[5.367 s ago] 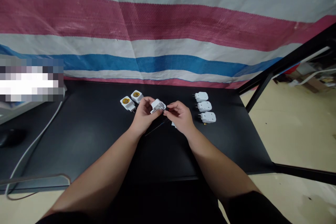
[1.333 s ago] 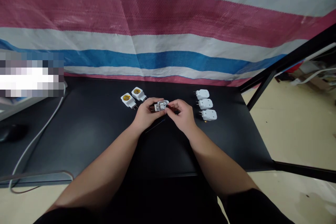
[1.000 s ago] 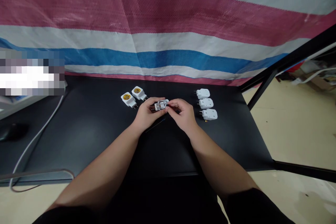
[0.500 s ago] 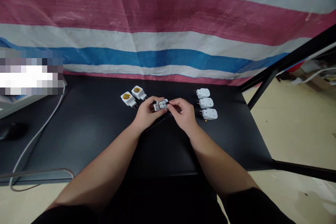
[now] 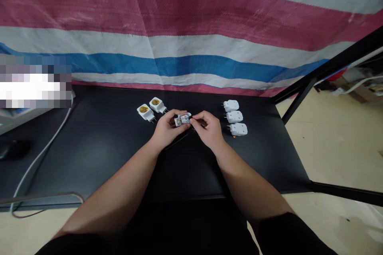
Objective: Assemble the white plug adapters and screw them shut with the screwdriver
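Over the middle of the black table, my left hand is closed around a white plug-in lamp socket, thumb on the near side and fingers on the far side. Its inner metal parts face up, and its prongs point left. My right hand pinches at the socket's right end with thumb and forefinger. Whether those fingertips grip the housing or a small part is too small to tell. A thin dark rod-like thing shows below my hands.
Left of my hands lie two white plug-in sockets with gold-coloured insides facing up. On the right, three white plug housings form a column, with a small brass-coloured bit below. A cable and a black mouse occupy the left side.
The socket has shifted very slightly between my fingers. Both hands keep almost the same place and grip.
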The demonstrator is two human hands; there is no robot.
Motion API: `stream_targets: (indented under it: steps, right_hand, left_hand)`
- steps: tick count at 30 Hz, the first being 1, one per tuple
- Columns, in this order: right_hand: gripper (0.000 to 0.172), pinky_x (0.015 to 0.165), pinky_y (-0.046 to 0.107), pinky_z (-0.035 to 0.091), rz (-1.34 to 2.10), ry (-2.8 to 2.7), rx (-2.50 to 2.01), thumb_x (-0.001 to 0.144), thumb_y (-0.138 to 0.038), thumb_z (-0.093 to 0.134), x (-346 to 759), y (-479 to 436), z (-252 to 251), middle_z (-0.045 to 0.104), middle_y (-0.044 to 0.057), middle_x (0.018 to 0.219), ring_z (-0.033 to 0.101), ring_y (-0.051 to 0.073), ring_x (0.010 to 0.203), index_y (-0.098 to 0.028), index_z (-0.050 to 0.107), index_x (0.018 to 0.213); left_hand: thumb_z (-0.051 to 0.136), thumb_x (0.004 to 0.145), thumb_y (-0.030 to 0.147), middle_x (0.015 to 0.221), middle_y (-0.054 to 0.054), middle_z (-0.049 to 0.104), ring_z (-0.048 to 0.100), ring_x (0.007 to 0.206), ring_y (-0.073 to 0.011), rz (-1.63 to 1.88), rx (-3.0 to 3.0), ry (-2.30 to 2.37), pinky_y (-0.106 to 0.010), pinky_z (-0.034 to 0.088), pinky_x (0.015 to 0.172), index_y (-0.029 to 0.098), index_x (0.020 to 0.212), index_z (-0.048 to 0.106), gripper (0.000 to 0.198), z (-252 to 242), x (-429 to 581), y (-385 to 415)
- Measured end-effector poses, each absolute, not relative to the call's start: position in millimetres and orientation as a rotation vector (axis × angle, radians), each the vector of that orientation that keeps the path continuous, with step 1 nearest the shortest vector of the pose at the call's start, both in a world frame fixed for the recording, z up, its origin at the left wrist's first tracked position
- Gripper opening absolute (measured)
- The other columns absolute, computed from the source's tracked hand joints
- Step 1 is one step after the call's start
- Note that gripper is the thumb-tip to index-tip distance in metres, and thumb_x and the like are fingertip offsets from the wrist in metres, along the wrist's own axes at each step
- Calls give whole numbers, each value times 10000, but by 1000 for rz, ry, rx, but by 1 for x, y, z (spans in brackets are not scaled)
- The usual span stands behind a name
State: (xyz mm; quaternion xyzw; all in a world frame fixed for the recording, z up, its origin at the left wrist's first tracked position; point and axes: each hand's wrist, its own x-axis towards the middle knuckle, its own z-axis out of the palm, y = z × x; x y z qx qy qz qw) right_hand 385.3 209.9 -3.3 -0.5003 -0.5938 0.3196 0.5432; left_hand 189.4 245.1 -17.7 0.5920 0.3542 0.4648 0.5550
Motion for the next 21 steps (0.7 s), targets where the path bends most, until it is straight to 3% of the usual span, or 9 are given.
stream_targets:
  steps: [11,15,21]
  right_hand:
    - [81,800,389,702,759,-1442,-1192,944,-319,761,384,208,1,781,44,970,790,219,871,-268,730,1000]
    - [114,680,347,641,774,-1457,-1184,928,-348,762,383,207,2,737,18,864,733,192,736,-269,680,921]
    - [224,559,296,524,804,-1548,-1254,929,-400,783,382,205,3,680,-32,709,602,145,580,-270,625,839]
  left_hand:
    - [1054,748,360,1143,-81,857,826,1018,-231,1100,1277,813,-392,679,977,215,1240,790,576,-15,190,246]
    - [992,831,384,1117,-71,858,815,983,-205,1124,1182,858,-369,674,959,219,1236,822,469,-15,191,246]
    - [999,817,404,1140,-85,861,820,1000,-223,1107,1141,852,-379,688,941,208,1267,823,522,-18,190,249]
